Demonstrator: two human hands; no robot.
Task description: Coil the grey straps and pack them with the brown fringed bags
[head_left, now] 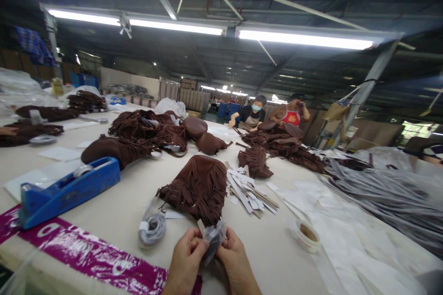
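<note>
Both my hands are at the near edge of the table. The fingers of my left hand (187,256) and my right hand (237,258) pinch a small dark piece wrapped in clear plastic (213,242) from either side. A short beige strip (201,226) sticks up beside my left fingertips. Just beyond lies a brown fringed bag (202,182), its fringe reaching down to the wrapped piece. Left of the bag, a grey coiled strap (152,229) rests on the table, apart from my hand.
A blue tape dispenser (71,189) stands at left by a purple printed sheet (90,251). Paper strips (251,193) and a tape roll (307,237) lie to the right. Brown bags (145,129) are piled farther back. Grey straps (384,198) spread at right; two people (254,115) are across the table.
</note>
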